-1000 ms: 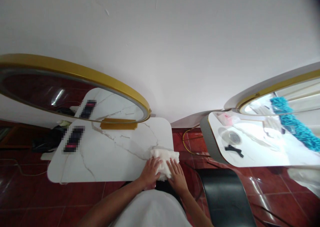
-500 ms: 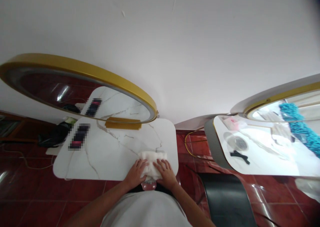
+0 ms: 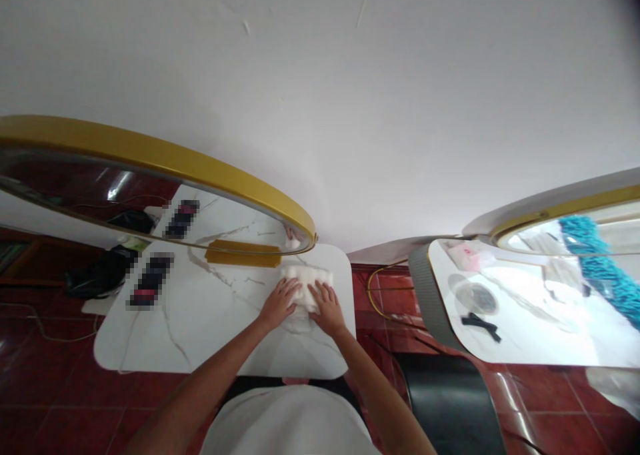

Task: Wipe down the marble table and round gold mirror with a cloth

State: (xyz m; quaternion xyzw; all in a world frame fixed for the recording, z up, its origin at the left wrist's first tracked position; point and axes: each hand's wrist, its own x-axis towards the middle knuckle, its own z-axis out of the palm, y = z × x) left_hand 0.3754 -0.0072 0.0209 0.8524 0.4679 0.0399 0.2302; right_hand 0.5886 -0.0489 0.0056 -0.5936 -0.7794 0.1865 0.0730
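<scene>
A white folded cloth (image 3: 306, 275) lies on the right part of a white marble-patterned table (image 3: 225, 341), toward the wall. My left hand (image 3: 280, 304) rests on the cloth's left side with its fingers extended. On the other side of it, my right hand (image 3: 327, 309) lies with spread fingers pressed to the cloth. Both hands are open, palms down, and the cloth partly shows between and beyond them. What the cloth is made of I cannot tell; it looks soft and layered.
A gold-framed mirror (image 3: 210, 175) leans over the table on a gold base (image 3: 243, 255). At left lies a pixelated dark object (image 3: 151, 279). To the right stand a black chair (image 3: 447, 395) and a second table (image 3: 540, 348) with a black strap-like item (image 3: 481, 325) and plastic packets.
Both hands and the white cloth have moved away from my body, from the table's front edge toward the wall. The view has shifted slightly.
</scene>
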